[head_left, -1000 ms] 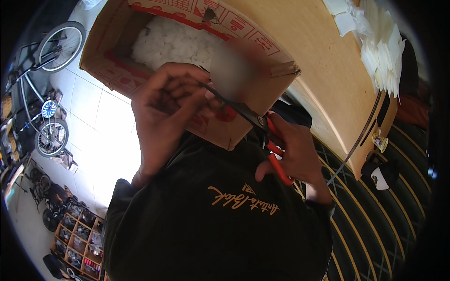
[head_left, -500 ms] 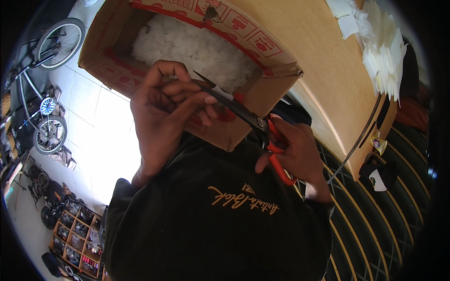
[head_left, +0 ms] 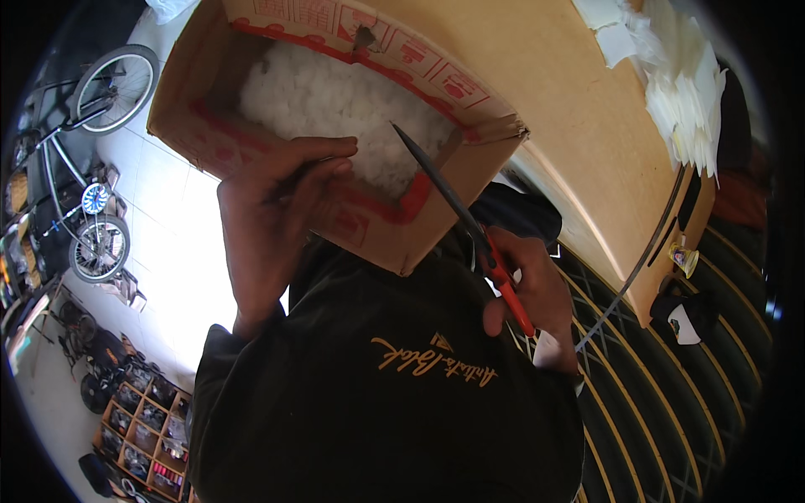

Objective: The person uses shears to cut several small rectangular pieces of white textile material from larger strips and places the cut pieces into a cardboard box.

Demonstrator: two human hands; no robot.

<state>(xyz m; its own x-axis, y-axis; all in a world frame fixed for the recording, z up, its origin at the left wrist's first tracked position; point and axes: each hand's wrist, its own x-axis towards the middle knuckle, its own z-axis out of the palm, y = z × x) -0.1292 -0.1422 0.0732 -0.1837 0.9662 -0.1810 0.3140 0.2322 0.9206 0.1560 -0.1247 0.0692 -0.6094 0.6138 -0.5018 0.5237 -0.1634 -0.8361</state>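
Observation:
My right hand [head_left: 532,281] grips scissors [head_left: 455,205] by their red handles, the dark blades together and pointing up and left over the box. Left of the blades, my left hand [head_left: 264,205] hovers at the near wall of the cardboard box [head_left: 360,226], apart from the scissors. Its index finger reaches right, with a small gap below it and no object visible there; the lower fingers are blurred. Many small white pieces [head_left: 327,101] fill the bottom of the box, too small to make out singly. The box tilts against my dark shirt.
A wooden table [head_left: 562,92] stands beyond and right of the box, with a stack of thin white sheets [head_left: 683,101] at its right end. A bicycle [head_left: 75,168] is on the left, above a compartmented wooden shelf [head_left: 147,427]. Dark striped matting [head_left: 646,402] covers the right side.
The scissor blades have come together and moved away from my left hand. My left hand has shifted left and lower, and its fingers have changed pose. The white slip by the blades is gone from view.

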